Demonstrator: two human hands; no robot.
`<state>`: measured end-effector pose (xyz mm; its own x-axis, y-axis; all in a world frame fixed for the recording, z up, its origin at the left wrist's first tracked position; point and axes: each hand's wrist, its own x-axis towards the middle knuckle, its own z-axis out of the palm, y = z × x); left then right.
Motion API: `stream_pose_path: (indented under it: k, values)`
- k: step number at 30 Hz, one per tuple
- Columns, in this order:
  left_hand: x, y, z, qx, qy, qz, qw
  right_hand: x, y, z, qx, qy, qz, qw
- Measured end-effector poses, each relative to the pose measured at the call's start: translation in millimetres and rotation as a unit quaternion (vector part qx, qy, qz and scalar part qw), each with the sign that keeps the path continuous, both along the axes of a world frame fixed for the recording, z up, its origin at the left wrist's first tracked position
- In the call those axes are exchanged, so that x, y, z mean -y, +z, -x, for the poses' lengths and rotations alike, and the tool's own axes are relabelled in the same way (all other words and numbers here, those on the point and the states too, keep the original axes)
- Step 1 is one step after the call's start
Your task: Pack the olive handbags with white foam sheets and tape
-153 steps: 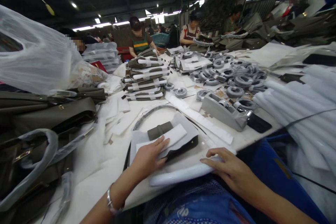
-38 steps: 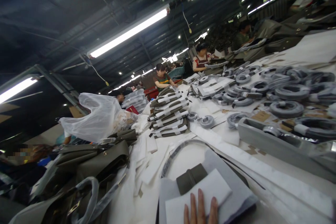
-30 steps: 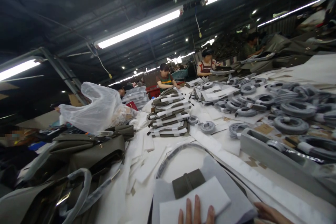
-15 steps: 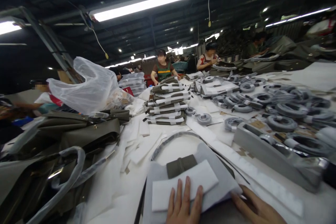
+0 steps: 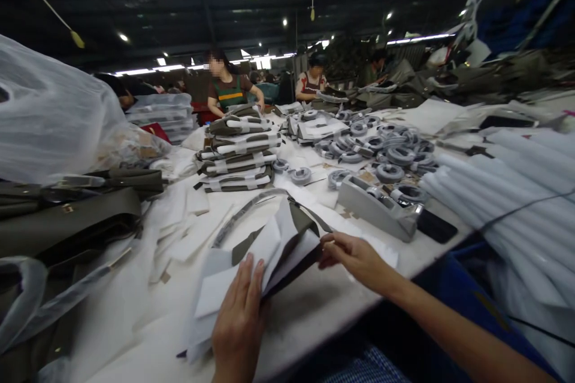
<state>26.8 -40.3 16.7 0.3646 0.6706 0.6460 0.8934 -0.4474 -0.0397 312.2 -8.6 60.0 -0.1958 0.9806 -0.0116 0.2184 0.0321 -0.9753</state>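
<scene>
In front of me an olive handbag is tilted up on the table, with a wrapped handle loop standing behind it. White foam sheets cover its near face. My left hand grips the lower part, its fingers pressed over the foam and the thumb hidden. At the bag's right edge, my right hand has its fingers curled and pinched together on the corner. The bag's right side gapes, showing white lining sheets between dark panels.
A grey tape dispenser and a dark phone lie to the right. Behind are stacked wrapped bags and coiled straps. Olive bags crowd the left; foam rolls stand right. Co-workers sit across the table.
The view has swung right. My left hand has gone from lying flat on the foam to gripping the bag, which is now tilted up. My right hand has moved up along its right edge.
</scene>
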Motion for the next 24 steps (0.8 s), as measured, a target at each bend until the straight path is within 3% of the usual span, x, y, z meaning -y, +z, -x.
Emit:
stream_pose_path:
  k: [2, 3, 5, 9, 15, 20, 24]
  values:
    - [-2, 4.0, 5, 0.015, 0.002, 0.012, 1.0, -25, -6.7, -35, 0.216, -0.025, -0.139, 0.966]
    - [-3, 5.5, 7, 0.022, 0.006, 0.015, 1.0, -37, -10.5, -50, 0.289, -0.025, -0.173, 0.941]
    - [-3, 7.5, 8, 0.035, 0.013, 0.007, 0.999, -58, -18.1, -74, 0.343, -0.006, -0.187, 0.921]
    - [-2, 8.6, 6, 0.039, 0.017, 0.012, 0.999, -78, -30.7, -88, 0.35, 0.053, -0.175, 0.919]
    - [-1, 10.0, 3, 0.051, 0.024, 0.013, 0.998, -83, -32.5, -86, 0.337, 0.062, -0.165, 0.925]
    - [-2, 10.3, 5, 0.051, 0.031, 0.014, 0.998, -92, -11.2, -80, 0.32, 0.015, -0.147, 0.936]
    - [-2, 10.9, 6, 0.055, 0.032, 0.01, 0.998, -81, 13.6, -65, 0.302, 0.01, -0.119, 0.946]
